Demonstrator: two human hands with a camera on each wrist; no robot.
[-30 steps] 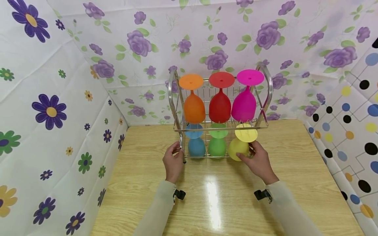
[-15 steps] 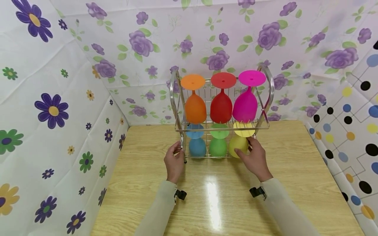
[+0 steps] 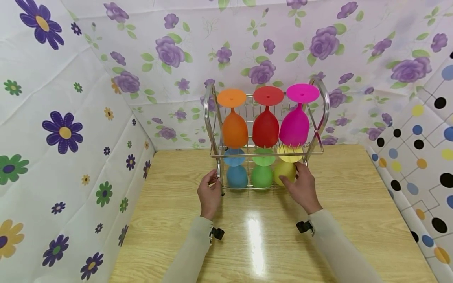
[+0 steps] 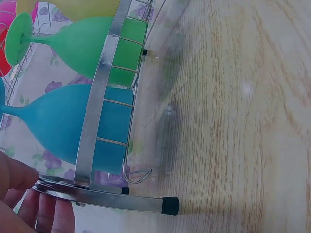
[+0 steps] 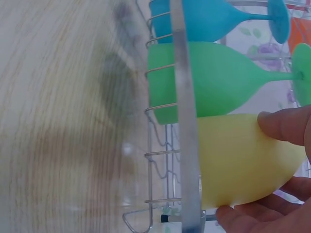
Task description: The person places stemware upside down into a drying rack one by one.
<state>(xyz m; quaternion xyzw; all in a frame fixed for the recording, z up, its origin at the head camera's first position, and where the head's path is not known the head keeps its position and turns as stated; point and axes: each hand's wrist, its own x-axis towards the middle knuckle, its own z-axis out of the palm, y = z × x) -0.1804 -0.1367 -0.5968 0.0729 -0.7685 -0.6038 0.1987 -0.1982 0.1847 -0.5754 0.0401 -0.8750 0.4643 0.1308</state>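
A two-tier metal wire rack (image 3: 269, 155) stands on the table, holding upside-down plastic goblets. My right hand (image 3: 304, 189) grips the bowl of a yellow goblet (image 5: 238, 160) at the right end of the lower tier, thumb on one side and fingers on the other. In the right wrist view its bowl lies behind the rack's flat front bar, beside the green goblet (image 5: 218, 80). At the far side, my left hand (image 3: 209, 195) holds the rack's left leg (image 4: 112, 198) between thumb and fingers. A blue goblet (image 4: 63, 121) stands nearest that leg.
Orange (image 3: 234, 131), red (image 3: 265, 129) and magenta (image 3: 294, 127) goblets stand inverted on the upper tier, over the lower row. Floral cloth (image 3: 177, 78) covers the wall behind. Bare wood tabletop (image 3: 170, 220) spreads around the rack.
My right hand has moved left and slightly up with the yellow goblet, bringing it into the lower tier closer to the green one. The left hand has kept its hold on the rack leg.
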